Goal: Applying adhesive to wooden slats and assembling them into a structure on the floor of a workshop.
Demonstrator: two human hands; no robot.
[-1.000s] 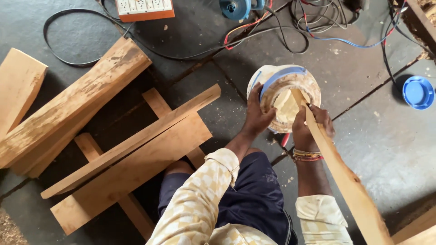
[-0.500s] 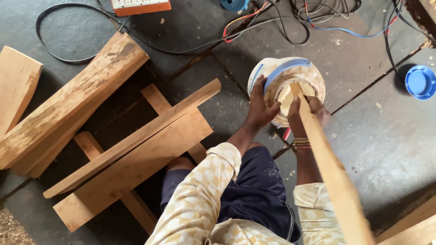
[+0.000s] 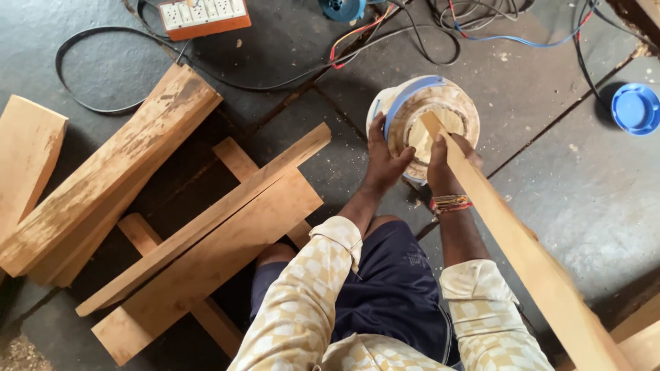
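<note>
A white tub (image 3: 385,103) with a blue rim, holding pale paste, stands on the floor in front of me. My left hand (image 3: 383,159) grips the tub's near left rim. My right hand (image 3: 447,165) holds a long wooden strip (image 3: 522,254) whose far end dips into the paste in the tub. The strip runs back toward the lower right, past my right forearm, which has a beaded band at the wrist.
Wooden planks (image 3: 206,227) lie crossed on the dark floor to my left, with a thick board (image 3: 110,172) further left. A power strip (image 3: 203,15) and tangled cables (image 3: 440,27) lie at the top. A blue lid (image 3: 636,108) rests at right.
The view has shifted slightly; both hands stay at the tub. The strip's tip has moved a little within the paste.
</note>
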